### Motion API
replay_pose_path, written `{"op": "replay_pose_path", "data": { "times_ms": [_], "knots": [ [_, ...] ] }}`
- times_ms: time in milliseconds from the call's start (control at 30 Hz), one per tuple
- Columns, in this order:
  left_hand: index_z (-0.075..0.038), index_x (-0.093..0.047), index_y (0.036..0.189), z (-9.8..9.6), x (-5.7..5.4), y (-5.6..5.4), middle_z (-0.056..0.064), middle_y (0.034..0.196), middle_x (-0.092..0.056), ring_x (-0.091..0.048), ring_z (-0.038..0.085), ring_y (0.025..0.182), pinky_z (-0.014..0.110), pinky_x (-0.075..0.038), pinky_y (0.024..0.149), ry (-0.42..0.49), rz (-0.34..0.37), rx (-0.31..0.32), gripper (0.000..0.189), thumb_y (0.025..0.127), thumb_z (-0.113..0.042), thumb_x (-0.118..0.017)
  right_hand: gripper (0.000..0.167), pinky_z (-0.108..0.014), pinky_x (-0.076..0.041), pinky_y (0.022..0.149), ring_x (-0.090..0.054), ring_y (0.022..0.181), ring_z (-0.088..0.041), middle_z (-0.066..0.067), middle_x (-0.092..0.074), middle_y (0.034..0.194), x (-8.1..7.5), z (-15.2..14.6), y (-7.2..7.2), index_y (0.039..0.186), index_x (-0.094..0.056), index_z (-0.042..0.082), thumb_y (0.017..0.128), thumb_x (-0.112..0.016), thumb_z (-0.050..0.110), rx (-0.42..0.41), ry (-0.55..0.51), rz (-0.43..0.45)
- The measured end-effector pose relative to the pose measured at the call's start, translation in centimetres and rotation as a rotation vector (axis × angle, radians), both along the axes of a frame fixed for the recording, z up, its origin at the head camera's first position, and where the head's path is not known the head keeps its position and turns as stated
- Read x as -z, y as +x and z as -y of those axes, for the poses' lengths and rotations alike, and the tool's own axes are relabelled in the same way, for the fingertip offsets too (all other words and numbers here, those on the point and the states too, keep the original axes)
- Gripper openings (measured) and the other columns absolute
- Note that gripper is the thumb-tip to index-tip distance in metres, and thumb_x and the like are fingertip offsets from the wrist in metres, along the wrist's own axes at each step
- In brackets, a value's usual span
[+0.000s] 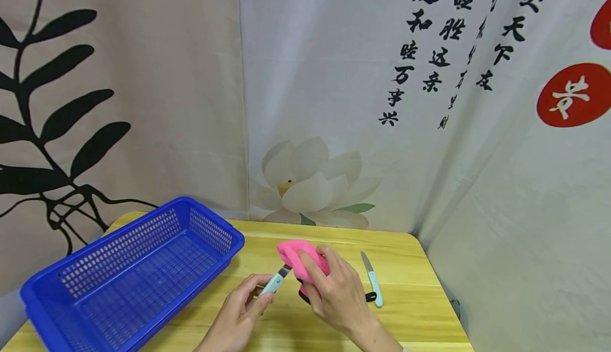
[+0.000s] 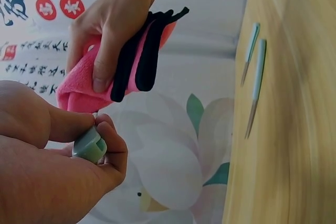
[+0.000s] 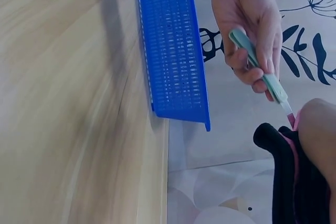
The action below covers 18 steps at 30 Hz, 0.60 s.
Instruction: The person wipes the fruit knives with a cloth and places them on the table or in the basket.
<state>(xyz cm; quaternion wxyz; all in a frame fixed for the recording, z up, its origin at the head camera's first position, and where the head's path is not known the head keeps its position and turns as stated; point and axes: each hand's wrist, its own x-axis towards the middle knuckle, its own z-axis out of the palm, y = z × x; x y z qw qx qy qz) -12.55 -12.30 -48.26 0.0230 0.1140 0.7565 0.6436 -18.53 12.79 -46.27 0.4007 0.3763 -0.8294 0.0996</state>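
- Head view shows our left hand (image 1: pixel 240 309) nearest, thumb and fingers clamped on the mint-green handle of a small knife (image 1: pixel 272 284); we do well to hold that grip firm and well back from the blade.
- Our right hand (image 1: pixel 337 290) has its thumb and fingers curled round a folded pink cloth (image 1: pixel 297 251) with black edging; the blade runs into the cloth, so its tip is hidden.
- Wiping the blade seems the work in hand: we should keep several layers between skin and steel and stroke from handle towards tip (which way the edge faces, we cannot tell).
- Both hands hold knife and cloth above the wooden tabletop (image 1: pixel 410 272), so we would let the knife hand stay steady and the cloth do the moving.
- Beyond the right hand lies another mint-handled knife (image 1: pixel 375 288) on the tabletop; the left wrist view shows two there, so we keep our forearm off them.
- Over to the left, the blue perforated basket (image 1: pixel 119 246) stands apart from both hands, leaving us elbow room.
- Farthest back hangs the printed cloth backdrop (image 1: pixel 310 76), with lotus and calligraphy.
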Motion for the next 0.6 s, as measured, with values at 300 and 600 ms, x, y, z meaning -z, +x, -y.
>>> {"op": "replay_pose_path", "data": {
  "times_ms": [300,600],
  "knots": [
    [-0.009,-0.069,0.142,0.0,-0.1,0.1,0.008,0.108,-0.064,-0.06,0.008,0.091,0.023,-0.055,0.078,-0.014,0.005,-0.009,0.029,0.113,-0.015,-0.066,0.054,-0.032,-0.06,0.062,-0.069,0.083,-0.023,-0.018,-0.068,0.119,0.1,-1.2,-1.5,0.14,-0.072,0.014,0.087,-0.081,0.016,0.008,-0.075,-0.036],
    [-0.003,-0.064,0.149,0.4,0.3,0.0,0.012,0.114,-0.069,-0.063,0.007,0.094,0.022,-0.057,0.081,0.028,0.063,-0.05,0.036,0.115,-0.01,-0.064,0.043,-0.03,-0.053,0.055,-0.062,0.072,-0.021,-0.017,-0.067,0.114,-0.2,-1.7,-1.8,0.138,-0.075,0.013,0.095,-0.07,0.018,0.03,-0.194,-0.057]
  ]
}}
